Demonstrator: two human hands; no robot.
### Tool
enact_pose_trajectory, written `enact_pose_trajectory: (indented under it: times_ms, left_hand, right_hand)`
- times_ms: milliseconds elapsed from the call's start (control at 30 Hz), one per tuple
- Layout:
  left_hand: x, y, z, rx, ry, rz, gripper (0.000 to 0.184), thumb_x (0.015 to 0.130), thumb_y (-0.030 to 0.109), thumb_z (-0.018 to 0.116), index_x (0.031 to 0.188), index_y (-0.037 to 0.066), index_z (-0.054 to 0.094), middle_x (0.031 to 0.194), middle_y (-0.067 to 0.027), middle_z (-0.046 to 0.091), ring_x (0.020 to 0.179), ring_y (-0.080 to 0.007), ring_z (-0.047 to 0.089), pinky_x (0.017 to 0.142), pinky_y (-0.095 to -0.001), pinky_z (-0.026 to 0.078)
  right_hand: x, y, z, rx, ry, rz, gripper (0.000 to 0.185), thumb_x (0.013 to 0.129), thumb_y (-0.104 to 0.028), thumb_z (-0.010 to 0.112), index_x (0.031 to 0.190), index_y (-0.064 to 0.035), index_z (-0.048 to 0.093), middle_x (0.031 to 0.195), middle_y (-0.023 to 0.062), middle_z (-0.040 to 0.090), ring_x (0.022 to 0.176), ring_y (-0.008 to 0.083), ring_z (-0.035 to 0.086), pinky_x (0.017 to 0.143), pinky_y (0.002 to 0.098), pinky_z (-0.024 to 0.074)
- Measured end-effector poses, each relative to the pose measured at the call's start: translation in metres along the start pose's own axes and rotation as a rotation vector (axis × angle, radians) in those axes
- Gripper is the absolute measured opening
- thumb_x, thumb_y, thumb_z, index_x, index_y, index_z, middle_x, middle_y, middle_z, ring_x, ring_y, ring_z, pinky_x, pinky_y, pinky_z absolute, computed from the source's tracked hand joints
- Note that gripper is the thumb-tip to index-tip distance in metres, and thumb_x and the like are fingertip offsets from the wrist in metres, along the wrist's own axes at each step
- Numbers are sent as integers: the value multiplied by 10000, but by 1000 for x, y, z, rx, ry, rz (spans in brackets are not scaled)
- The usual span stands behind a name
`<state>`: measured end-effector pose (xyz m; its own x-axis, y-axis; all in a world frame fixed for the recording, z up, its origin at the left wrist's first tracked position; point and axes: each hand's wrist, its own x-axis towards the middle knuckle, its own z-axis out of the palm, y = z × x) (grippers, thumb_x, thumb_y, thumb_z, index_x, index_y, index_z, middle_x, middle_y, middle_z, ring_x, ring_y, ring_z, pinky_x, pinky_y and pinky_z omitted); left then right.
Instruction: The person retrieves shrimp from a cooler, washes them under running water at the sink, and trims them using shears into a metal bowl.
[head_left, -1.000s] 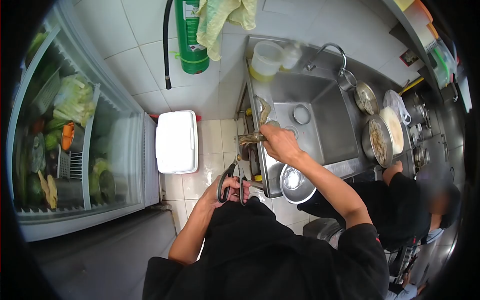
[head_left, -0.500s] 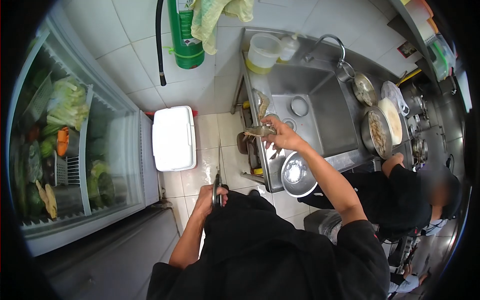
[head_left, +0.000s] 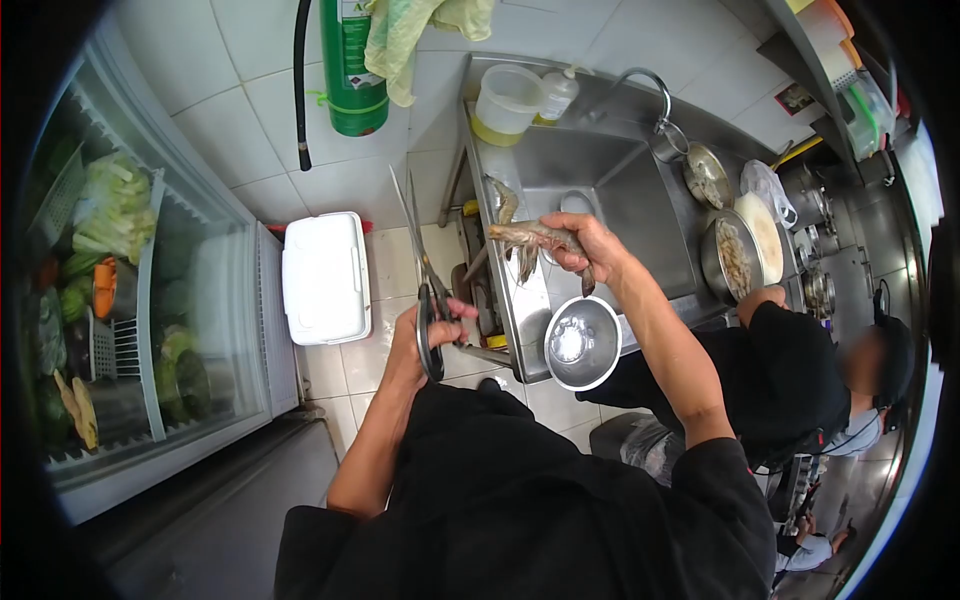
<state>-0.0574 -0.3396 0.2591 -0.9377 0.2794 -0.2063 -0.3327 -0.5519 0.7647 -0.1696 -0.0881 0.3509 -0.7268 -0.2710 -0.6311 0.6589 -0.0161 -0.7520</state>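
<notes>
My left hand [head_left: 408,345] is closed round the black handles of a pair of scissors [head_left: 429,270], whose long blades point up and stand slightly apart. To the right, over the sink's near left edge, my right hand [head_left: 590,248] grips a large raw shrimp [head_left: 535,237]. Its head end points left towards the scissors, and its tail hangs below my fingers. Another shrimp [head_left: 505,200] lies on the sink ledge behind it. A shiny metal bowl [head_left: 583,345] sits just below my right hand, at the sink's front edge. The blades do not touch the shrimp.
The steel sink [head_left: 640,185] holds a small round dish [head_left: 577,202]. A plastic tub [head_left: 508,100] and a pump bottle [head_left: 558,98] stand behind. A co-worker [head_left: 770,360] works at right beside a bowl of shrimp [head_left: 732,258]. At left are a white cooler [head_left: 326,280] and a glass-door fridge [head_left: 215,300].
The scissors have risen, and their blades have parted. My right hand has lifted the shrimp off the ledge area and now holds it lengthwise, more towards its tail.
</notes>
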Motion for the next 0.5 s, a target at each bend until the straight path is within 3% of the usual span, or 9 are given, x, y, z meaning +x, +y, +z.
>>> enact_pose_trajectory:
  times_ms: [100,233,300,333,433,500]
  left_hand:
    - [24,13,9,-17,-10,64,330,670,87,641,963,-54,588,984,-169,642,767,-188,601,715,-300,474]
    - [59,24,23,34,55,101,345,761,187,684,988,-54,591,974,-168,647,754,-181,613,683,-295,496]
    - [66,34,43,-158,22,-60,371,783,257,711,964,-43,588,915,-149,648,713,-187,627,635,-286,509]
    - [75,28,46,-168,30,-93,316,821,276,682,974,11,599,832,-103,648,648,-200,639,598,-302,511]
    - [80,19,57,-248,1,-74,245,820,226,687,944,28,613,801,-85,643,626,-196,634,577,-312,503]
    - [80,15,50,-255,11,-94,181,822,175,679,925,37,623,800,-76,644,634,-197,634,576,-317,496]
  right_hand:
    - [-5,-6,-3,169,-38,45,302,961,-260,413,884,0,546,636,77,530,342,65,320,267,189,202]
    - [-25,-12,21,89,73,-158,236,952,-229,423,935,-21,533,729,87,566,394,68,381,304,190,250]
    - [-28,-1,33,0,149,-242,218,949,-225,428,951,-32,529,758,85,576,422,68,409,324,189,271]
    - [-26,8,39,-33,159,-287,200,943,-213,429,956,-42,531,760,79,579,449,70,428,346,190,286]
    - [-18,31,54,-75,183,-381,143,923,-148,411,936,-69,530,765,57,584,477,83,446,378,206,303]
    - [-19,35,58,-70,163,-379,142,919,-139,414,927,-70,538,760,21,560,554,71,443,471,204,339]
